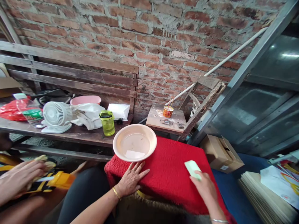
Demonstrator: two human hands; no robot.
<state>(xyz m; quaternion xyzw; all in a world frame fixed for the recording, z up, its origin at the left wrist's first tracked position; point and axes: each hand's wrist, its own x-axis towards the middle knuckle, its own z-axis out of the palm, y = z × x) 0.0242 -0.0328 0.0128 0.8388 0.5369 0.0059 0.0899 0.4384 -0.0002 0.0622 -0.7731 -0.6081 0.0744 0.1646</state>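
Brick wall [163, 37] fills the background, with a wooden bench [70, 74] standing before it. Nearer lies a red cloth [170, 171] spread over the desk, and on its far left corner sits a shallow cream bowl [135, 142]. On the bench stand a white fan [56, 116] and a green bottle [107, 123]. The left hand [130, 179] rests flat and open on the cloth, fingers spread, just below the bowl. The right hand [205, 186] grips a pale green bar [192, 169] against the cloth. Another person's hand [18, 179] works at far left.
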